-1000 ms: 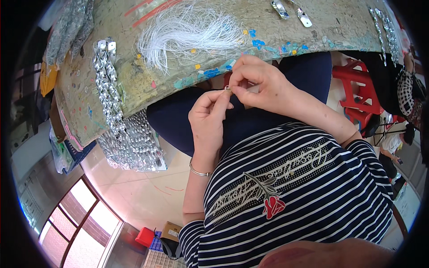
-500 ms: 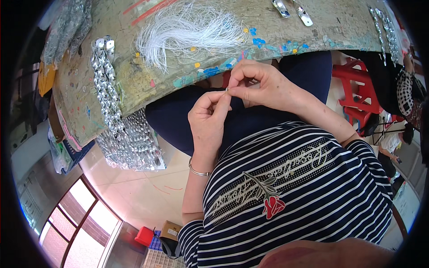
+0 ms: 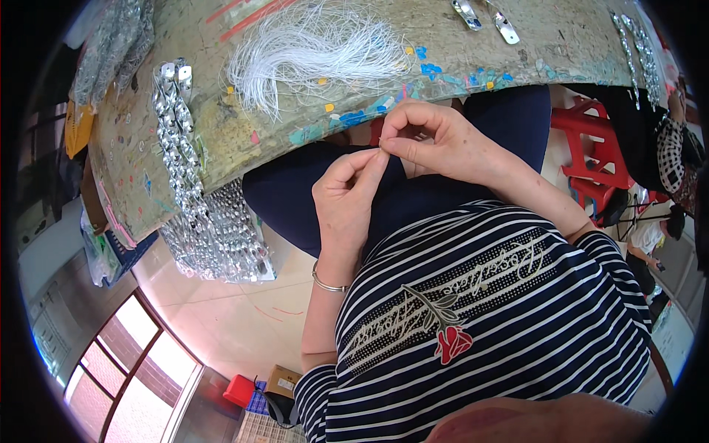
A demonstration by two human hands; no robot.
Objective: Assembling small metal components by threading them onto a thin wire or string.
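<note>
Over my lap, just off the table's near edge, my left hand (image 3: pixel 347 188) and my right hand (image 3: pixel 441 142) meet at the fingertips. Each thumb is pinched against its forefinger. Whatever lies between them is too small to make out. On the table (image 3: pixel 214 140) beyond my hands rests a loose bundle of thin white strings (image 3: pixel 317 59). Shiny silver twisted strips (image 3: pixel 177 122) lie to the left and hang over the table's edge.
More silver strips (image 3: pixel 221 236) hang at the table's left side. Two silver pieces (image 3: pixel 502 26) lie at the far right. Blue and yellow flecks (image 3: pixel 362 116) dot the table edge. A red stool (image 3: pixel 594 144) and another person (image 3: pixel 668 151) are to the right.
Both hands stay pinched together. My left fingertips have shifted slightly right and up, and the right thumb and forefinger have drawn closer together.
</note>
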